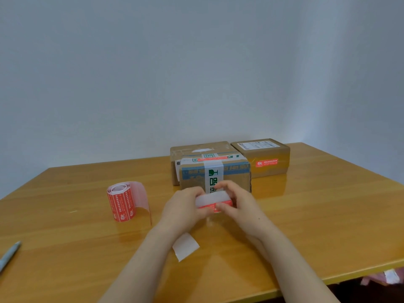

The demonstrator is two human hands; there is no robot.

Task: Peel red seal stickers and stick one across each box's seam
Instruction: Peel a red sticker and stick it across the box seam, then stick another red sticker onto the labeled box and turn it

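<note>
Both hands meet just above the table in front of the boxes. My left hand (184,204) and my right hand (237,200) pinch a white backing strip with a red seal sticker (213,202) between them. Directly behind stands a taped cardboard box (234,173) with a red sticker on its top. A larger box (185,149) sits behind it. At the right, a smaller box (265,157) carries a red sticker on its front. The sticker roll (121,203) stands upright to the left, its backing tail curling out.
A loose white backing piece (185,246) lies on the wooden table (317,215) between my forearms. A pen (8,255) lies at the left edge. The wall rises right behind the boxes. Pink and white scraps show below the table's right front edge.
</note>
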